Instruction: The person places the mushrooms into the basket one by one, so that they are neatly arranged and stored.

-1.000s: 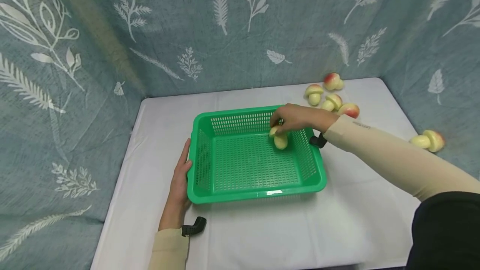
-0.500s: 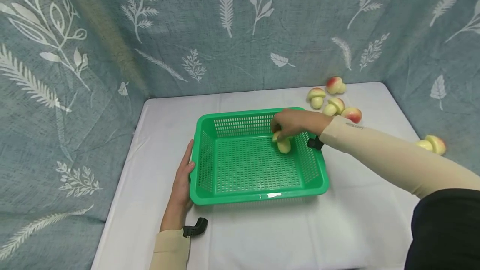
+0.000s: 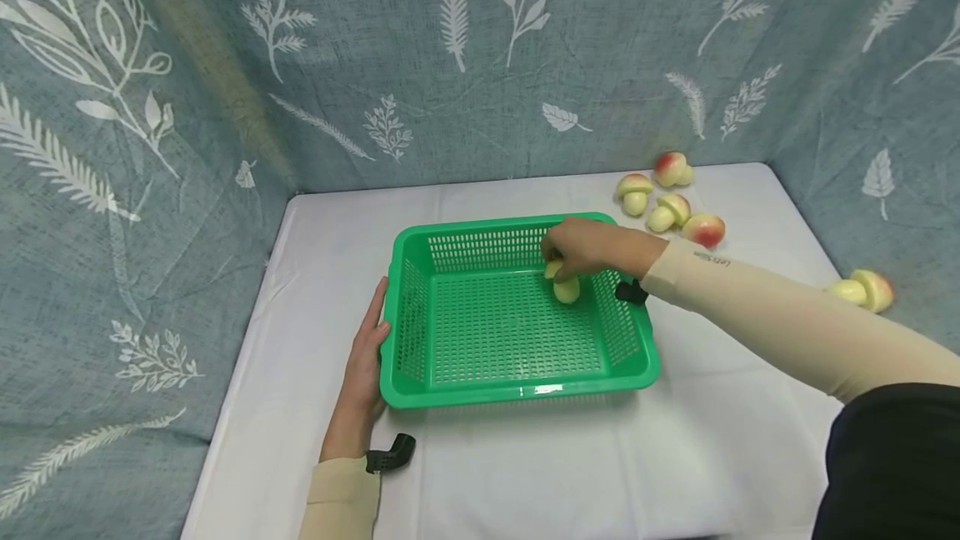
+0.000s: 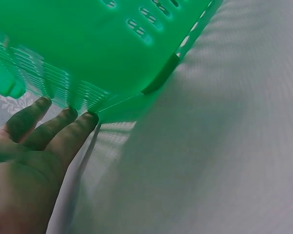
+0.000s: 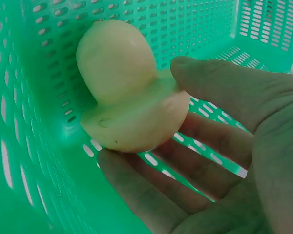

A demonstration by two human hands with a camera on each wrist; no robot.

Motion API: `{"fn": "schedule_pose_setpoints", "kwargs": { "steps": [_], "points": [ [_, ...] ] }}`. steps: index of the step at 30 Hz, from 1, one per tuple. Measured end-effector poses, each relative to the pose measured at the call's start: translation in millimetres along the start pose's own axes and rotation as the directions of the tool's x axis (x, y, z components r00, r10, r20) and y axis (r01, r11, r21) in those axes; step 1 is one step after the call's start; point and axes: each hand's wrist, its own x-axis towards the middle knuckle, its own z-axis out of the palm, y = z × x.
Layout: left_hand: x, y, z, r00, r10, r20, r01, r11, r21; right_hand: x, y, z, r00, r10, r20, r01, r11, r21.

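Note:
A green plastic basket (image 3: 480, 395) with perforated walls stands on the white-covered table in the head view. My right hand (image 3: 583, 243) reaches over its far right corner and holds a pale toy mushroom (image 3: 567, 292) low inside. In the right wrist view, the thumb lies on the edge of the mushroom's cap (image 5: 141, 122) and the other fingers (image 5: 136, 190) are around its underside, stem pointing away. Along the basket's left side lies my left hand (image 3: 364, 361). The left wrist view shows its fingers (image 4: 71, 139) straight, with fingertips at the basket's outer wall (image 4: 88, 97).
Several more toy mushrooms with reddish caps (image 3: 703, 230) are grouped at the table's back right. Another mushroom (image 3: 870, 290) lies by the right edge, beyond my right forearm. A patterned grey-blue cloth (image 3: 465, 123) hangs behind and beside the white tablecloth (image 3: 525, 473).
My right hand has lowered slightly with the mushroom into the basket's far right corner. My left hand stays at the basket's left side. The head view has shifted a little.

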Motion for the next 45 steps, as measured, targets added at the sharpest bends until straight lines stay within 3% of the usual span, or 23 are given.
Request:
{"fn": "schedule_pose_setpoints", "kwargs": {
  "steps": [13,33,41,45],
  "points": [
    [-1.0,-1.2,-1.2,1.000,0.020,0.013,-0.019,0.999,-0.047,-1,0,0,1.000,0.010,0.010,-0.010,1.000,-0.008],
    [-1.5,0.1,-2.2,1.000,0.019,0.012,-0.019,0.999,-0.045,-5,-1,-5,0.999,0.018,0.026,-0.019,0.999,0.025],
    [-0.3,-0.7,-2.0,0.999,0.034,0.022,-0.033,0.998,-0.058,-13,2,-7,1.000,0.021,-0.002,-0.021,0.998,0.058],
    [0.0,-0.9,-0.7,1.000,0.019,0.015,-0.019,0.999,-0.030,-25,8,-13,0.999,0.014,-0.049,-0.007,0.991,0.132]
  ]
}}
